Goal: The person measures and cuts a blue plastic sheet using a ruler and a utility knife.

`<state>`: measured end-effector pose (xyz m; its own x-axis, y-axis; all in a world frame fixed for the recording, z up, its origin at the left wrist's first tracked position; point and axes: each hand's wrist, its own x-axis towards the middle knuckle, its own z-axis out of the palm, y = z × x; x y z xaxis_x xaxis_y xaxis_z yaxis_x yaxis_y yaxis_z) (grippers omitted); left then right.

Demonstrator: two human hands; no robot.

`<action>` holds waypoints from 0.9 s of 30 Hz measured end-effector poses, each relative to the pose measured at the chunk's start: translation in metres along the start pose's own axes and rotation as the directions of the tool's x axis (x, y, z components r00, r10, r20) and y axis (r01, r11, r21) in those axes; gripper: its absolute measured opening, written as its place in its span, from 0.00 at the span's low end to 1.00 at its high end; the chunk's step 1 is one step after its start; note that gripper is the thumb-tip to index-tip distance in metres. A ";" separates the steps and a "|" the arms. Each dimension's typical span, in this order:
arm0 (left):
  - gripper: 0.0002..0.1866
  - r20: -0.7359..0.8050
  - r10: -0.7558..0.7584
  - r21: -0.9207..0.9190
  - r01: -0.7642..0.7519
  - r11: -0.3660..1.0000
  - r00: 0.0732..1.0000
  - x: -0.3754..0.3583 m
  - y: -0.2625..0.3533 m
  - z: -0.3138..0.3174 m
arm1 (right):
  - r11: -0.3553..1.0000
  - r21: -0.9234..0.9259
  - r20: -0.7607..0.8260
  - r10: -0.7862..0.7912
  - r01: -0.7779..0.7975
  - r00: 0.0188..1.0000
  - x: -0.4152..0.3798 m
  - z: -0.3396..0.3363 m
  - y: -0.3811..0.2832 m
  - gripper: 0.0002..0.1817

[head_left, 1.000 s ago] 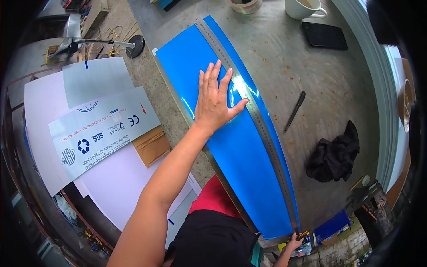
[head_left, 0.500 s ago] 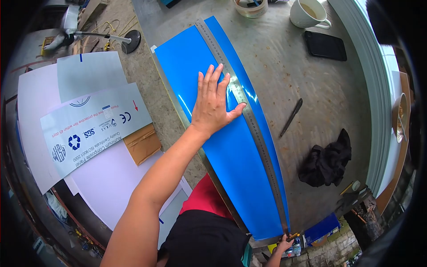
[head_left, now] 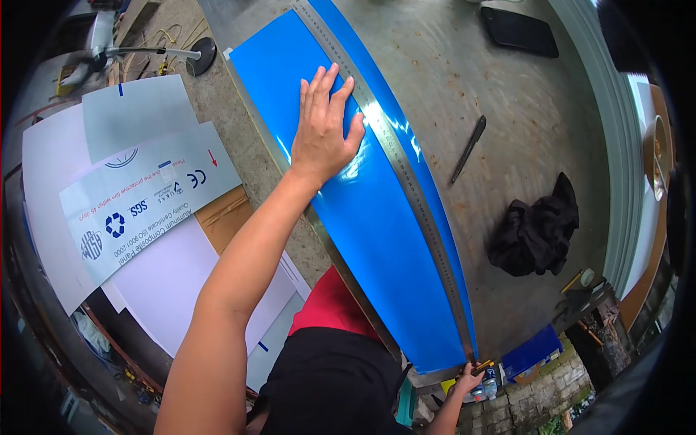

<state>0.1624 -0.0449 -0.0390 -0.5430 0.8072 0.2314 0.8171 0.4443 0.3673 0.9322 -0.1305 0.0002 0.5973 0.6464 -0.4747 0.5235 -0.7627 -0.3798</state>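
Observation:
A long blue sheet (head_left: 377, 239) lies on the metal table, with a steel ruler (head_left: 417, 192) running lengthwise along it near its right side. My left hand (head_left: 322, 138) rests flat on the sheet, fingers spread, thumb and fingertips close beside the ruler's left edge. At the near end of the ruler, my right hand (head_left: 467, 378) is closed around a slim yellow-and-black utility knife (head_left: 484, 367). The knife is small in view and its blade cannot be made out.
On the metal table (head_left: 428, 87) lie a black pen (head_left: 468, 150), a crumpled black cloth (head_left: 535, 233) and a phone (head_left: 519, 32). Printed composite panels (head_left: 152, 192) are stacked at left. A blue container (head_left: 533, 354) sits below the table's near edge.
The view has shifted, and the table's things sit higher in it; the cup has almost left the frame. My left hand has slid slightly left, off the ruler. My right hand stays at the ruler's near end.

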 end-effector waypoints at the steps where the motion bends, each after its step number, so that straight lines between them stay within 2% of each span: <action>1: 0.30 -0.013 -0.001 -0.013 0.000 1.000 1.000 0.000 0.000 0.000 | 1.000 0.021 0.007 0.007 -0.007 1.000 0.000 -0.001 0.000 0.26; 6: 0.31 -0.042 0.007 -0.024 -0.008 1.000 0.999 0.000 0.000 0.003 | 1.000 0.027 0.001 -0.010 0.010 1.000 0.002 -0.001 0.002 0.26; 7: 0.31 -0.044 0.008 -0.026 -0.009 1.000 0.999 0.000 0.000 0.002 | 1.000 0.022 0.009 -0.009 0.009 1.000 -0.003 0.001 -0.004 0.23; 8: 0.33 -0.044 0.014 -0.014 -0.015 1.000 0.999 0.000 0.000 0.002 | 1.000 0.017 0.017 -0.009 0.008 1.000 -0.006 0.002 -0.007 0.20; 15: 0.43 -0.043 0.034 0.021 -0.034 0.999 0.998 0.001 0.001 0.002 | 0.999 -0.030 0.010 -0.017 0.017 1.000 -0.005 0.001 -0.005 0.20; 19: 0.42 -0.036 0.041 -0.008 -0.041 0.999 0.999 0.001 0.001 0.001 | 1.000 0.004 -0.005 -0.030 0.030 1.000 -0.004 0.000 -0.001 0.23; 24: 0.41 -0.004 0.103 0.076 -0.103 0.992 0.995 0.001 0.002 -0.002 | 1.000 0.031 -0.006 -0.001 0.002 1.000 -0.005 0.001 -0.002 0.23; 27: 0.42 0.004 0.076 0.087 -0.076 0.993 0.997 0.002 0.001 0.000 | 1.000 0.002 -0.012 0.002 -0.002 1.000 -0.005 0.001 -0.003 0.23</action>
<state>0.1621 -0.0432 -0.0384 -0.4789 0.8399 0.2554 0.8697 0.4141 0.2687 0.9269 -0.1320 0.0027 0.6052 0.6453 -0.4661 0.5215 -0.7638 -0.3803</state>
